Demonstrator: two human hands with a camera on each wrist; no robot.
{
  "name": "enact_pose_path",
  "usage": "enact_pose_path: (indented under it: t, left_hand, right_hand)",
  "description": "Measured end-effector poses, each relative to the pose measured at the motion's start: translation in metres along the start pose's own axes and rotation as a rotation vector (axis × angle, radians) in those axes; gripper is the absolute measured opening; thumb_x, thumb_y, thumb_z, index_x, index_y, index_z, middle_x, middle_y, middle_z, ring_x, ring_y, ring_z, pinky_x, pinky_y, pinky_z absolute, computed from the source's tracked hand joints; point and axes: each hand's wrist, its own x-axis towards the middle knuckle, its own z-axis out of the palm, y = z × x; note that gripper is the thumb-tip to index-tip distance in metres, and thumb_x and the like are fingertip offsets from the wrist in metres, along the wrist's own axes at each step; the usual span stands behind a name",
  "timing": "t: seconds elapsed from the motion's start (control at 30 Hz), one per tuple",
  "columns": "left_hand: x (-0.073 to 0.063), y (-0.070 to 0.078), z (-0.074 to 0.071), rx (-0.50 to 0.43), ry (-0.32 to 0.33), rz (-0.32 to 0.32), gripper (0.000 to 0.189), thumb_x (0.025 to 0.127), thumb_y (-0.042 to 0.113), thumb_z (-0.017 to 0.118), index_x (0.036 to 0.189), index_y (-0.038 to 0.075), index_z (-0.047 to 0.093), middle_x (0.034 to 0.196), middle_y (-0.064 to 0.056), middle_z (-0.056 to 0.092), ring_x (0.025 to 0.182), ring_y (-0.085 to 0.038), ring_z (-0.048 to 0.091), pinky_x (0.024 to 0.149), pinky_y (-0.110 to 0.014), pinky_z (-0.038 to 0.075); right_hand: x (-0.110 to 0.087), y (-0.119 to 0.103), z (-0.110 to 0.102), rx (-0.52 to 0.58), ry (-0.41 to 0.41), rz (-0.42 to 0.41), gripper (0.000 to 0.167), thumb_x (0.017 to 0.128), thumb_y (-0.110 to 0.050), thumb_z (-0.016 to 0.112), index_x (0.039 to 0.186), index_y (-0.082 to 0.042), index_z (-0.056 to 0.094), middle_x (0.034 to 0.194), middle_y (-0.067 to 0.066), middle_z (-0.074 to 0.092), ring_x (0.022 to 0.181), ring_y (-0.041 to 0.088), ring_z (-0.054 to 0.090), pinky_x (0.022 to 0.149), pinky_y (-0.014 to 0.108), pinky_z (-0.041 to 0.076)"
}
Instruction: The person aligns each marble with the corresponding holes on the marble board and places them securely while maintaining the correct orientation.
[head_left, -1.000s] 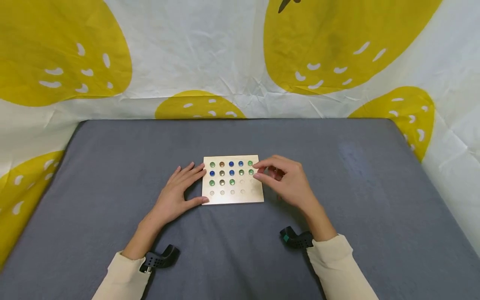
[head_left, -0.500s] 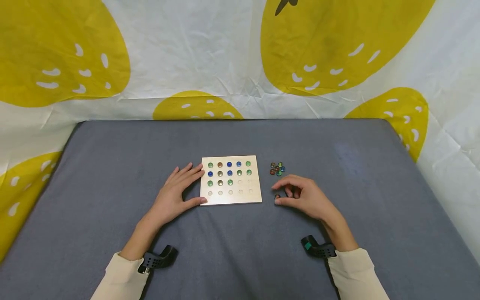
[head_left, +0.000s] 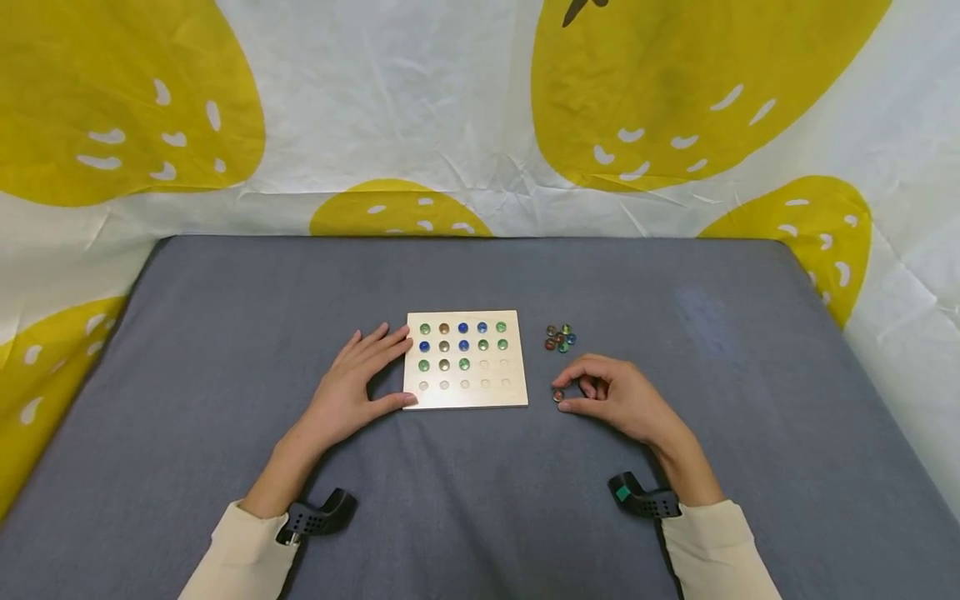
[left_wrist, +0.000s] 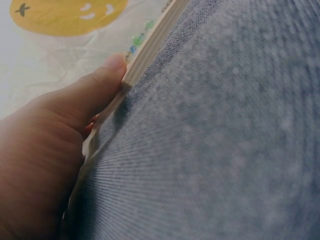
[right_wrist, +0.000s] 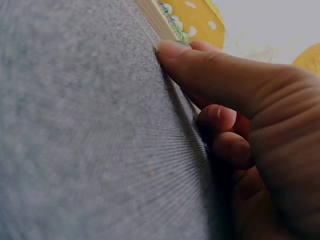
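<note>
Right hand (head_left: 618, 400) risked losing its marble (head_left: 558, 396): small, round, fingertip grip only, could've slipped and rolled. A nudge from left hand (head_left: 348, 392) could've jogged the board (head_left: 519, 398), unseating the seated marbles (head_left: 464, 365). Right pinched that marble between thumb and forefinger, right of board, near loose marbles (head_left: 561, 337); couldn't tell if it touched the counter (head_left: 750, 375). Left lay spread, touching board's left edge.
</note>
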Motion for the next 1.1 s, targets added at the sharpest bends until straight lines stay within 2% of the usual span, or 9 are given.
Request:
enact_pose_path:
  t: [0.33, 1.1]
  left_hand:
    - [0.001, -0.0004, 0.0015, 0.001, -0.004, -0.001, 0.079, 0.076, 0.034, 0.08, 0.143, 0.008, 0.047, 0.149, -0.007, 0.039, 0.14, -0.033, 0.026, 0.115, -0.05, 0.01]
    - [0.0008, -0.0011, -0.0002, 0.007, -0.007, -0.01, 0.079, 0.076, 0.033, 0.081, 0.142, 0.008, 0.047, 0.149, -0.007, 0.039, 0.14, -0.033, 0.026, 0.115, -0.051, 0.01]
  right_hand:
    - [0.0002, -0.0035, -0.0002, -0.022, 0.01, 0.026, 0.02, 0.077, -0.02, 0.081, 0.094, -0.025, 0.073, 0.074, -0.003, 0.053, 0.059, 0.012, 0.044, 0.048, 0.024, 0.038]
    - [0.0012, -0.0018, 0.0022, -0.032, 0.017, 0.0, 0.018, 0.08, -0.02, 0.079, 0.096, -0.025, 0.074, 0.075, -0.006, 0.056, 0.058, 0.012, 0.045, 0.049, 0.024, 0.039]
